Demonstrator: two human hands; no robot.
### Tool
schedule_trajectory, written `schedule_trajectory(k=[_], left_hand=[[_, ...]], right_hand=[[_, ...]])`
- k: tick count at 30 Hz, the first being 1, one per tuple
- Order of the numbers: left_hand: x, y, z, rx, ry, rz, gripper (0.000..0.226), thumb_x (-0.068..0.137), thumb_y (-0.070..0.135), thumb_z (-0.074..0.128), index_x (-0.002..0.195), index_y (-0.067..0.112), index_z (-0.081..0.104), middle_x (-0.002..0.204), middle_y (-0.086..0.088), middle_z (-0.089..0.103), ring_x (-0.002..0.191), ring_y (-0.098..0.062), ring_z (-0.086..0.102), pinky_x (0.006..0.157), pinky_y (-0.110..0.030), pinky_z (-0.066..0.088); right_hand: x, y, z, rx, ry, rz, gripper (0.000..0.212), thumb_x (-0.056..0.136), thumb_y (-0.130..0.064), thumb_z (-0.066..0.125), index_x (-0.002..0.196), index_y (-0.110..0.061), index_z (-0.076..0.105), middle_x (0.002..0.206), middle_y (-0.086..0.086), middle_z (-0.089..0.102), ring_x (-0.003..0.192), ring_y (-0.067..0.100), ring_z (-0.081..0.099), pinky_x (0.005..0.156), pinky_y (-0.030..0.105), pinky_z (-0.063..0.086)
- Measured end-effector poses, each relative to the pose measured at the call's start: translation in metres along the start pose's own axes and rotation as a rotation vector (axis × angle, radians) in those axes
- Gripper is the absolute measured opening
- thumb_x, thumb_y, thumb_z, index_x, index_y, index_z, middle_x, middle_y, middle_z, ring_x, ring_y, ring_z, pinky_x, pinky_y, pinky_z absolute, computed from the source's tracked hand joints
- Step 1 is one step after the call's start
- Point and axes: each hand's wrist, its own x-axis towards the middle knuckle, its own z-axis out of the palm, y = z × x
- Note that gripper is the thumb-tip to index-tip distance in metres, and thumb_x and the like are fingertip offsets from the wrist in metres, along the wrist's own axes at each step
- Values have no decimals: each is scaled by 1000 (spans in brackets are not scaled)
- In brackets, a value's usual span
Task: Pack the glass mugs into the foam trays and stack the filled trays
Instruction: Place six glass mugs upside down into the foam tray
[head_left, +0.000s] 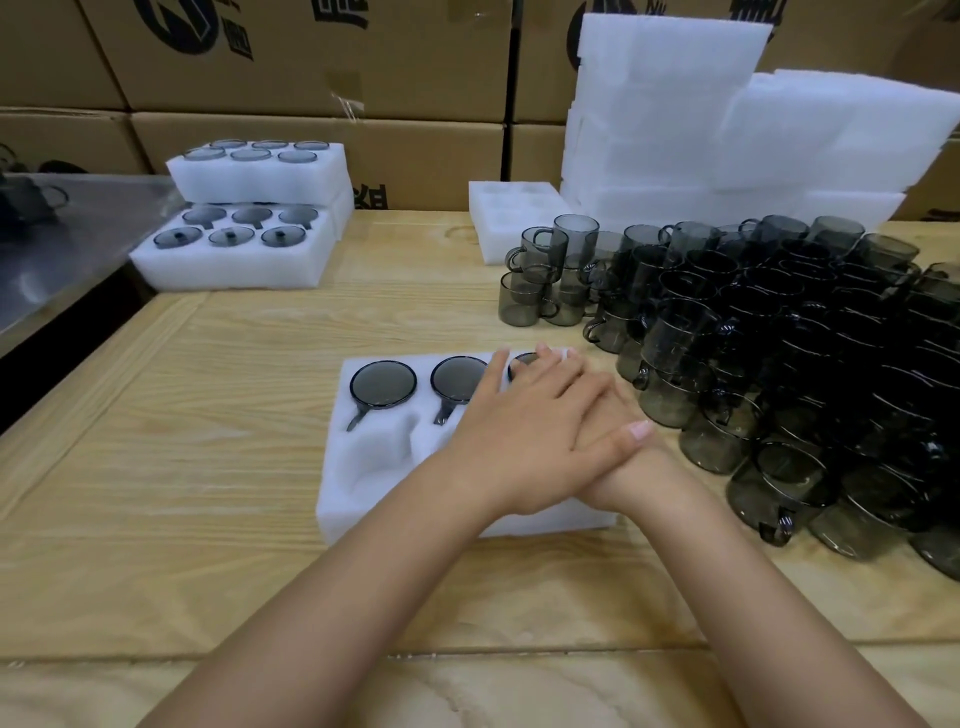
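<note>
Head view, one entry, all places taken from the near foam tray (358, 499).

- Near foam tray: lies on the wooden table (197, 364) directly before the person. Its far row holds two seated mugs (383, 383), rims up, handles in slots pointing toward the person. A third mug (523, 359) sits at the far right corner, mostly covered by the hands.
- Near-row cavity (374, 457): empty at left. The rest of that row is hidden under the wrists.
- Left hand (524, 431): flat over the tray's right half, fingers (545, 374) straight and together, pressing down above the third mug and gripping nothing.
- Right hand (623, 452): crossed beneath the left, thumb lying straight. Its fingers are hidden, so whether they hold anything cannot be told.
- Loose mugs (779, 338): a dense stacked mass just right of the tray, nearest ones almost touching its edge.
- Filled trays (244, 249): stacked, beyond and left of the tray.
- Empty tray (511, 218) and foam stack (727, 130): beyond and right. Cardboard boxes (311, 62) stand behind all.

Judgement: the far row is being seated. The next mug lies rightward of the fingers, nearer the right hand. Its handle axis must run far-to-near, matching the slots, with open cavities lying toward the person.
</note>
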Motion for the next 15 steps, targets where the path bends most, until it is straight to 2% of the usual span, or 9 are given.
schedule_trajectory(k=[2, 3, 5, 7, 9, 10, 12, 13, 15], left_hand=[[-10, -16, -11, 42, 66, -34, 68, 88, 69, 15, 146, 34, 28, 155, 9, 26, 144, -8, 13, 116, -45, -10], [-14, -30, -20, 26, 136, -66, 67, 89, 69, 17, 144, 34, 31, 152, 9, 33, 142, -7, 21, 117, -45, -6], [-22, -65, -38, -113, 329, -208, 58, 90, 63, 35, 138, 32, 43, 142, 10, 47, 130, -10, 41, 115, -44, 16], [-29, -98, -47, -520, 566, -396, 34, 93, 42, 54, 124, 27, 56, 123, 11, 60, 110, -11, 54, 99, -35, 38], [-37, -118, -41, -1033, 823, -518, 14, 94, 22, 56, 106, 22, 62, 104, 8, 66, 102, -10, 59, 92, -31, 43], [-40, -125, -35, -1169, 909, -558, 11, 94, 17, 54, 101, 21, 62, 99, 6, 67, 101, -12, 61, 91, -33, 43], [-41, -133, -21, -1248, 944, -548, 15, 92, 8, 52, 97, 20, 60, 99, 1, 66, 101, -16, 61, 89, -33, 42], [-40, -135, -16, -1286, 919, -514, 18, 91, 4, 51, 97, 20, 60, 99, -1, 66, 100, -17, 61, 87, -32, 43], [-37, -136, -10, -1382, 852, -431, 23, 92, -1, 46, 98, 17, 60, 99, -6, 65, 95, -20, 62, 85, -30, 45]], right_hand=[[-1, -3, 0, 160, 22, 21, 59, 96, -51, 22, 147, -42, -5, 156, -14, -17, 144, 13, -18, 117, 46, 1], [-2, -4, -1, 241, 48, 34, 54, 96, -50, 20, 146, -45, 1, 156, -17, -13, 144, 11, -16, 117, 45, -1], [-5, -5, -1, 304, 94, 59, 49, 97, -49, 16, 145, -47, 10, 157, -18, -8, 144, 9, -12, 116, 43, -2], [-7, -6, -2, 298, 99, 68, 49, 97, -48, 15, 145, -46, 12, 157, -17, -8, 144, 8, -11, 117, 42, -2], [-9, -6, -5, 290, 92, 68, 49, 97, -49, 15, 146, -45, 12, 157, -18, -8, 144, 7, -10, 117, 42, 0], [-10, -7, -7, 281, 84, 64, 49, 97, -50, 15, 146, -44, 13, 157, -18, -7, 144, 7, -9, 117, 42, 2], [-11, -7, -11, 284, 106, 55, 49, 97, -51, 19, 144, -40, 23, 158, -14, 4, 145, 8, 1, 115, 42, 13], [-13, -6, -14, 325, 178, 70, 48, 96, -51, 24, 141, -36, 33, 157, -9, 17, 144, 9, 13, 110, 41, 22], [-17, 1, -22, 471, 513, 197, 42, 95, -47, 36, 126, -25, 53, 138, -1, 48, 127, 19, 43, 94, 36, 37]])
